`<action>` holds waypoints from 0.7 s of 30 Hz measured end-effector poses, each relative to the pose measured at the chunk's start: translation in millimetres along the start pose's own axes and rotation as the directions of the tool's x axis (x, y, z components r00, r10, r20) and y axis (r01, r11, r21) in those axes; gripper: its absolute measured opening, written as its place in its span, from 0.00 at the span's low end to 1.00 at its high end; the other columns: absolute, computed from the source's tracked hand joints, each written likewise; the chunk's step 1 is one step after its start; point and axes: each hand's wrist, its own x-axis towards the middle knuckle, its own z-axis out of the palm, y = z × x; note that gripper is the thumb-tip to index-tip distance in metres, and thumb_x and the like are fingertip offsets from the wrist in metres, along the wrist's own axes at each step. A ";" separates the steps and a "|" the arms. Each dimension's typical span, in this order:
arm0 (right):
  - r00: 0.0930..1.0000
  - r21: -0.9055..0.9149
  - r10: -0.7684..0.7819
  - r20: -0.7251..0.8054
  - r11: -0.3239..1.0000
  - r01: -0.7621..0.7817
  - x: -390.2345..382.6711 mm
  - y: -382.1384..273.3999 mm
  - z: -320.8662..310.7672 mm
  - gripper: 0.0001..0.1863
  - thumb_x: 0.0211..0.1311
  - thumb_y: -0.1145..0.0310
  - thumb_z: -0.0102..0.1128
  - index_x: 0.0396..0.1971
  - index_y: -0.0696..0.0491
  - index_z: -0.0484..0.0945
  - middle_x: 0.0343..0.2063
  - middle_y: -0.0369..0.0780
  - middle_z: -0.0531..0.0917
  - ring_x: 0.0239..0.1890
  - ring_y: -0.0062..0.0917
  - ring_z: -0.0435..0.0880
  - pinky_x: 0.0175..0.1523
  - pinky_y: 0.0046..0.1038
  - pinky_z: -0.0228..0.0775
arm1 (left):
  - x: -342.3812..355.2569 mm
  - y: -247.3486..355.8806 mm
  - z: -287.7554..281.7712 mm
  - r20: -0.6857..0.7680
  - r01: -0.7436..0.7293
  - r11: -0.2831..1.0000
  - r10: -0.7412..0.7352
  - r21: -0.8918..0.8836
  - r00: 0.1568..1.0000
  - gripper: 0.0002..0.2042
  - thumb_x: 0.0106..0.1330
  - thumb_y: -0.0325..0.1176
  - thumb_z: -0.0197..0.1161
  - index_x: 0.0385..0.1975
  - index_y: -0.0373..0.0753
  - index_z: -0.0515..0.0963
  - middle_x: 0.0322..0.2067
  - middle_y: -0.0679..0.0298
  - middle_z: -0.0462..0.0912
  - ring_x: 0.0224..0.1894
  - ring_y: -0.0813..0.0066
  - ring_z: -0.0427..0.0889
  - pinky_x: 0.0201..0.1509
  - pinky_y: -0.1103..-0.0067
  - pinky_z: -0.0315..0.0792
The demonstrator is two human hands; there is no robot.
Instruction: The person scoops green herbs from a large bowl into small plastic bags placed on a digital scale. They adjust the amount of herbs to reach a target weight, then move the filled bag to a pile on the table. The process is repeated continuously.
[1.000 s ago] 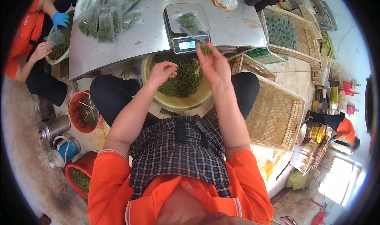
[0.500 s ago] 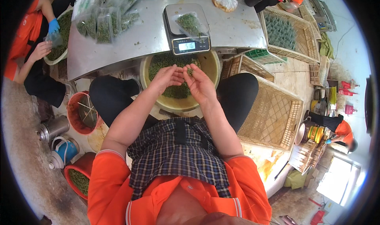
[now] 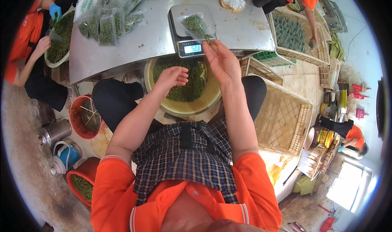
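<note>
A clear plastic bag (image 3: pixel 195 24) partly filled with small green pieces lies on a digital scale (image 3: pixel 192 12) with a lit display. At the bag's near, open end, my right hand (image 3: pixel 221 60) has its fingertips pinched together beside a few green pieces. Below the table edge stands a yellowish tub (image 3: pixel 203 105) with a heap of the same green pieces (image 3: pixel 185 91). My left hand (image 3: pixel 173 78) hovers over that heap, fingers curled together; whatever they hold is hidden.
Several filled bags (image 3: pixel 108 28) lie on the metal table (image 3: pixel 153 36), left of the scale. A co-worker with a blue glove (image 3: pixel 55 11) handles a bag at the left. Another person's arm reaches over a crate (image 3: pixel 318 44) of bags. Crates (image 3: pixel 281 117) and red buckets (image 3: pixel 86 117) surround me.
My right hand has moved from beside my left hand up to the bag on the scale. The display reading has changed. At the right, a co-worker's arm has come over the crate.
</note>
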 end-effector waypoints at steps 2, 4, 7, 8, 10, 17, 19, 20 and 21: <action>0.998 -0.018 0.035 0.042 0.999 -0.034 -11.9 0.9 -6.4 0.25 0.65 0.81 0.46 0.59 0.72 0.53 0.58 0.56 0.62 0.58 0.44 0.69 0.64 0.35 0.68 | -2.4 -0.9 -0.5 -0.007 -0.014 1.000 0.014 -0.016 1.000 0.16 0.73 0.39 0.46 0.46 0.32 0.75 0.35 0.60 0.79 0.36 0.73 0.81 0.40 0.80 0.78; 0.995 -0.048 0.050 0.090 0.998 -0.046 -20.0 -2.3 -10.5 0.24 0.65 0.81 0.46 0.59 0.72 0.54 0.57 0.57 0.63 0.57 0.44 0.71 0.63 0.35 0.68 | -1.7 -0.4 -1.5 0.005 -0.045 0.998 0.046 -0.033 0.999 0.16 0.73 0.39 0.46 0.45 0.32 0.75 0.35 0.60 0.79 0.36 0.74 0.81 0.40 0.80 0.78; 0.996 -0.096 0.056 0.063 0.994 -0.050 -31.4 -9.6 -18.2 0.21 0.65 0.81 0.49 0.57 0.70 0.60 0.52 0.53 0.72 0.51 0.39 0.77 0.59 0.32 0.72 | -1.9 -1.9 -0.8 0.015 -0.022 0.999 0.023 -0.044 1.000 0.16 0.73 0.39 0.46 0.45 0.32 0.75 0.36 0.60 0.79 0.36 0.73 0.81 0.41 0.79 0.78; 0.997 -0.166 0.042 0.060 0.986 -0.031 -33.7 -7.0 -23.7 0.20 0.64 0.80 0.50 0.55 0.69 0.64 0.50 0.51 0.74 0.50 0.37 0.78 0.57 0.30 0.74 | -2.2 -0.9 0.3 0.025 -0.013 0.999 0.013 -0.037 1.000 0.17 0.73 0.40 0.46 0.46 0.32 0.75 0.36 0.60 0.79 0.37 0.73 0.81 0.41 0.79 0.77; 0.999 -0.303 0.010 0.054 0.953 0.007 -37.6 3.1 -44.6 0.17 0.63 0.80 0.54 0.51 0.66 0.70 0.45 0.47 0.79 0.46 0.34 0.81 0.53 0.27 0.76 | -3.8 2.8 3.9 0.046 0.008 1.000 -0.007 -0.022 0.999 0.17 0.73 0.41 0.47 0.46 0.32 0.74 0.36 0.60 0.79 0.38 0.71 0.81 0.42 0.78 0.77; 0.725 -0.754 -0.213 0.655 -0.255 0.606 -81.6 2.2 -9.9 0.19 0.51 0.74 0.65 0.45 0.59 0.78 0.47 0.44 0.80 0.54 0.27 0.76 0.54 0.27 0.70 | -2.6 -9.0 2.3 0.003 -0.029 0.979 0.029 0.202 1.000 0.19 0.73 0.43 0.46 0.48 0.33 0.75 0.43 0.56 0.80 0.49 0.69 0.79 0.54 0.76 0.72; 0.724 -0.817 -0.415 0.551 -0.095 0.568 -123.1 -46.3 51.5 0.22 0.46 0.76 0.66 0.46 0.60 0.78 0.48 0.48 0.78 0.59 0.32 0.71 0.58 0.30 0.67 | -6.9 -9.0 -1.8 -0.020 -0.186 0.832 0.230 0.522 0.973 0.19 0.73 0.42 0.45 0.48 0.33 0.76 0.44 0.56 0.80 0.51 0.71 0.78 0.55 0.77 0.70; 0.599 -0.699 -0.483 0.639 -0.039 0.714 -148.6 -70.0 70.5 0.22 0.46 0.76 0.66 0.46 0.60 0.78 0.48 0.48 0.78 0.59 0.32 0.72 0.57 0.30 0.67 | 0.6 -10.4 0.7 0.040 -0.244 0.818 0.262 0.521 0.964 0.17 0.73 0.39 0.45 0.48 0.33 0.76 0.44 0.57 0.81 0.49 0.74 0.79 0.53 0.78 0.71; 0.454 -0.501 -0.456 0.766 0.019 0.865 -167.5 -86.2 86.7 0.22 0.46 0.76 0.66 0.46 0.60 0.78 0.48 0.48 0.78 0.58 0.32 0.72 0.57 0.30 0.67 | 0.5 -14.5 -1.9 0.027 -0.216 0.848 0.232 0.484 0.972 0.17 0.73 0.38 0.46 0.48 0.33 0.76 0.44 0.57 0.81 0.48 0.74 0.79 0.52 0.78 0.71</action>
